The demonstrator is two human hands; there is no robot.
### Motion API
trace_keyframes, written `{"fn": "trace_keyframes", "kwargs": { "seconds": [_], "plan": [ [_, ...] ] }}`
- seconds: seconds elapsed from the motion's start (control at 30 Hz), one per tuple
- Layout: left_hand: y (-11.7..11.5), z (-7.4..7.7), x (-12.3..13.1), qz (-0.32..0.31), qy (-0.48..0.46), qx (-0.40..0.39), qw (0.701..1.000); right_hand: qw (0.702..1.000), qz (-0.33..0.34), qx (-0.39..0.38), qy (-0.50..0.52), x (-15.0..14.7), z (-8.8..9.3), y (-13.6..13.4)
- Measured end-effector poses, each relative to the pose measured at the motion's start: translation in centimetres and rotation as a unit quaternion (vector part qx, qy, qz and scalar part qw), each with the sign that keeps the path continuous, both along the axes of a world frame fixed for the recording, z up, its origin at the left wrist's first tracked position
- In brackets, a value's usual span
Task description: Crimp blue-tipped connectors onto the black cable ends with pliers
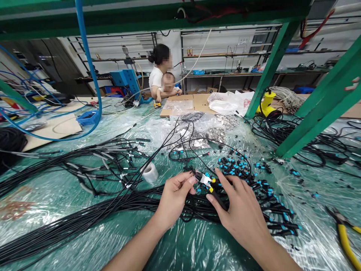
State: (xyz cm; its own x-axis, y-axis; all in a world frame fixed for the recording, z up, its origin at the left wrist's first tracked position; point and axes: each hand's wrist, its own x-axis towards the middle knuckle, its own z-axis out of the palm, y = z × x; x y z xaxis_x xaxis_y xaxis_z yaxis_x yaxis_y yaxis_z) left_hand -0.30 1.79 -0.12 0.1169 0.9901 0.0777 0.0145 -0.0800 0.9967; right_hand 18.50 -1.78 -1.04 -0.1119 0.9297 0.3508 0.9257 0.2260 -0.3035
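Note:
My left hand (pixel 174 196) is closed in a pinch on the end of a thin black cable (pixel 194 174) above a thick bundle of black cables (pixel 93 216). My right hand (pixel 239 210) grips a small cutter with black handles (pixel 216 190); its jaws (pixel 203 178) meet the cable end beside my left fingertips. A heap of black cable ends with blue connectors (pixel 254 184) lies just right of and under my right hand. The workbench (pixel 56 195) is green and covered with clear plastic film.
A small roll of clear tape (pixel 150 172) stands left of my hands. Yellow-handled pliers (pixel 344 233) lie at the right edge. Green frame legs (pixel 318 101) rise at the right. Bags of small metal parts (pixel 203 135) lie ahead. Two people (pixel 162 73) sit at the far end.

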Motion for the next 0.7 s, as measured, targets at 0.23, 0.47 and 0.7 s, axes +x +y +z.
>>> {"fn": "trace_keyframes", "kwargs": {
  "seconds": [0.23, 0.47, 0.7],
  "plan": [
    [-0.4, -0.4, 0.9, -0.008, -0.104, -0.071, 0.992, 0.998, -0.012, 0.054, -0.025, -0.1, -0.4, 0.4],
    [0.0, -0.6, 0.2, -0.041, -0.039, -0.002, 0.998, 1.0, 0.002, -0.01, 0.006, 0.4, 0.3, 0.0],
    [0.4, -0.3, -0.8, -0.035, 0.081, 0.095, 0.992, 0.904, 0.125, -0.267, 0.31, 0.3, 3.3, -0.3]
  ]
}}
